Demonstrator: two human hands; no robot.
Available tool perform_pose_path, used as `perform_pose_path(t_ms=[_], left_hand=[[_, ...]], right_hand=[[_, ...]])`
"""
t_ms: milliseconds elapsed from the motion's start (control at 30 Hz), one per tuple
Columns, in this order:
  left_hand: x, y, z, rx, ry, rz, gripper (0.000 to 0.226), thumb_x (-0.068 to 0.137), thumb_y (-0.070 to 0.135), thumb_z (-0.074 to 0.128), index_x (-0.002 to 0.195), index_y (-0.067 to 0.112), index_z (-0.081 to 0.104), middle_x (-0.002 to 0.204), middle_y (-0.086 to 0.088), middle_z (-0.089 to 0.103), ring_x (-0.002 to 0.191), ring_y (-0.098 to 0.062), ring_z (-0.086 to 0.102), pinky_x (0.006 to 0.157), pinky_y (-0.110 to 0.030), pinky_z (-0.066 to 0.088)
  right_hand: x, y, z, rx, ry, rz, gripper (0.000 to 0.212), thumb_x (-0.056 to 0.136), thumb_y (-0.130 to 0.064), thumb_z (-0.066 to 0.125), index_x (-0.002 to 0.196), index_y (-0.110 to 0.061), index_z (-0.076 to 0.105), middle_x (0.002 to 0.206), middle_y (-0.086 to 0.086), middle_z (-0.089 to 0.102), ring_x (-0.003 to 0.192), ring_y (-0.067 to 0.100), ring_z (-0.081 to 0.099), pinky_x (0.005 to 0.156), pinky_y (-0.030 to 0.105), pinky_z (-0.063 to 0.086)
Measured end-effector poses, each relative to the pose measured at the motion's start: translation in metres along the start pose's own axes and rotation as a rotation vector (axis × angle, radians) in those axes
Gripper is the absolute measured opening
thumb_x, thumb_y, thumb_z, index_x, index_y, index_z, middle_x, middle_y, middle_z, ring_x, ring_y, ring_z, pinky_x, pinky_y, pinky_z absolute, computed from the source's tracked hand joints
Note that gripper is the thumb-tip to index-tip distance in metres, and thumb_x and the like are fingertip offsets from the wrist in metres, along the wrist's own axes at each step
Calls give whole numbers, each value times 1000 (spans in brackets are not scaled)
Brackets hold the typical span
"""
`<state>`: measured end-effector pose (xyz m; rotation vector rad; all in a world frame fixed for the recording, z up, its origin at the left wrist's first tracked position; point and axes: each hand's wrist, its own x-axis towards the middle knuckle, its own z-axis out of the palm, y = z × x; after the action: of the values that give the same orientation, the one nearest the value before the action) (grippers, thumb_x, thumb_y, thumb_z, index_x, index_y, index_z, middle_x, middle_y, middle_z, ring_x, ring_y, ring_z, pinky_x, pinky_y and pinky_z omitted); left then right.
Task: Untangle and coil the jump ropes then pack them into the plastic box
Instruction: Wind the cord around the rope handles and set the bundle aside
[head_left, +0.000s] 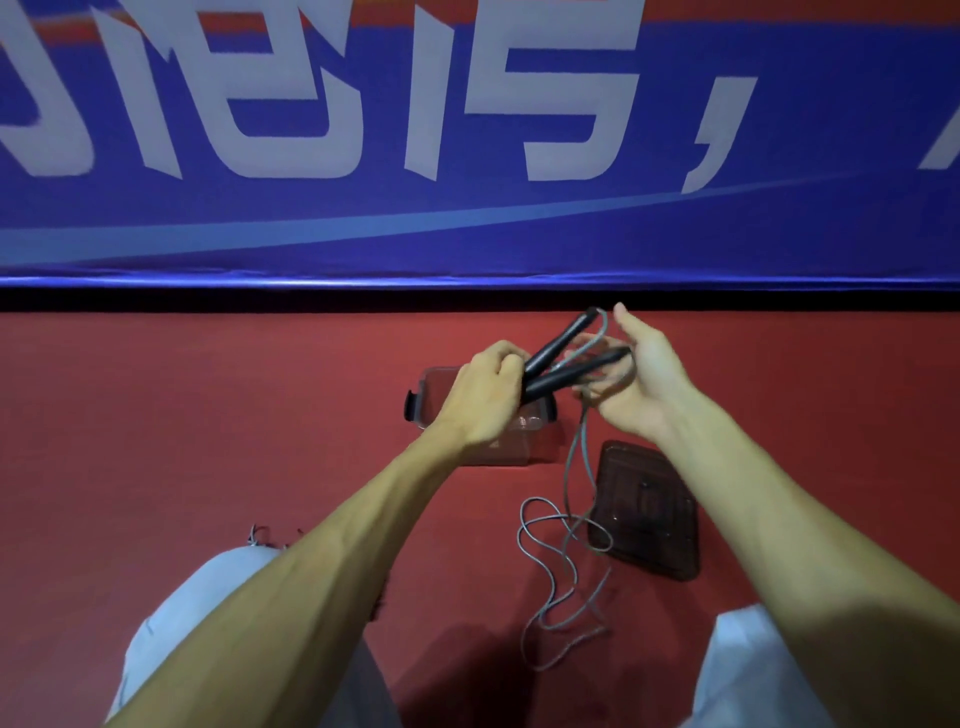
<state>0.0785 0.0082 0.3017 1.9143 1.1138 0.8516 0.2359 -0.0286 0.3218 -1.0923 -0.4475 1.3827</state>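
A person seated on a red floor (208, 415) works a grey jump rope (575, 449) above a clear plastic box (436, 382), which stands on the floor partly hidden behind the left hand (483, 395). That hand is clenched round the lower ends of two black handles (558, 345), which fan out up and to the right of the box. The right hand (644, 384), just right of the box, is spread with palm up and thumb raised, the fingers loose; turns of the cord cross them, though whether any finger grips the cord cannot be told. From there the rope hangs down to the floor in front of the box, where it lies in loose, crossing loops. The box's dark lid (644, 506) lies flat on the floor to the near right of the box, one loop touching its edge. A blue banner (467, 218) with large white characters runs along the wall beyond the box.
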Motion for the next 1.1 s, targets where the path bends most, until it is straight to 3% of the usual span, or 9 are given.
perform_pose_path(t_ms=[100, 267, 367, 467, 600, 667, 733, 933, 1100], left_hand=[[8, -1, 0, -166, 107, -73, 29, 87, 21, 32, 73, 12, 56, 55, 0, 51, 46, -14, 39, 46, -29, 29], [12, 1, 0, -165, 219, -143, 30, 88, 20, 36, 63, 12, 50, 53, 0, 52, 51, -20, 44, 52, -31, 34], [11, 3, 1, -159, 208, -197, 38, 92, 21, 36, 61, 10, 55, 48, 4, 58, 50, -17, 53, 49, -26, 36], [12, 0, 4, -133, 206, -231, 44, 93, 28, 35, 63, 8, 60, 60, -4, 64, 63, -26, 59, 58, -32, 42], [13, -7, 4, -122, 210, -297, 51, 92, 46, 44, 52, 15, 45, 54, -4, 54, 57, -27, 51, 58, -33, 39], [14, -11, 3, -71, 194, -310, 53, 89, 53, 49, 53, 15, 44, 53, -2, 54, 54, -24, 51, 56, -31, 40], [15, -15, 2, 44, 177, -287, 53, 88, 57, 50, 59, 13, 50, 61, -5, 58, 61, -26, 57, 56, -32, 41], [13, -29, -5, 451, 136, -245, 57, 88, 57, 48, 95, 5, 68, 95, -22, 66, 87, -42, 61, 73, -38, 49], [1, -28, 3, 601, -23, -174, 58, 93, 55, 43, 97, 3, 67, 103, -25, 65, 91, -41, 61, 80, -40, 50]], right_hand=[[-2, 7, 4, 28, -11, 53, 54, 98, -52, 36, 90, -5, 60, 80, 13, 64, 67, 26, 62, 65, 32, 46], [-8, 18, 14, -213, -133, 125, 21, 97, -18, 49, 89, -2, 61, 76, 10, 59, 57, 15, 56, 50, 21, 46], [-12, 19, 17, -510, -205, 98, 14, 96, -9, 53, 87, -3, 62, 70, 10, 60, 52, 11, 53, 45, 16, 43], [-14, 25, 20, -937, -247, 48, 17, 97, -4, 50, 81, -5, 56, 67, 12, 62, 45, 10, 55, 42, 16, 42], [-13, 30, 16, -1404, -319, 23, 10, 96, -10, 50, 102, -16, 45, 74, 5, 65, 58, 18, 69, 57, 33, 53], [-15, 26, 14, -1501, -348, 14, 22, 96, -14, 52, 116, -18, 43, 87, 3, 62, 62, 17, 71, 61, 34, 55], [-18, 25, 13, -1519, -350, 4, 21, 96, -15, 53, 115, -14, 47, 82, 2, 62, 56, 14, 68, 56, 27, 51], [-21, 21, 4, -1656, -320, -373, 13, 94, -16, 56, 100, -20, 66, 72, -11, 64, 54, -9, 52, 54, 7, 37], [-18, 20, -2, -1665, -200, -640, 17, 95, -22, 55, 99, -27, 70, 86, -6, 70, 86, 17, 63, 79, 37, 51]])
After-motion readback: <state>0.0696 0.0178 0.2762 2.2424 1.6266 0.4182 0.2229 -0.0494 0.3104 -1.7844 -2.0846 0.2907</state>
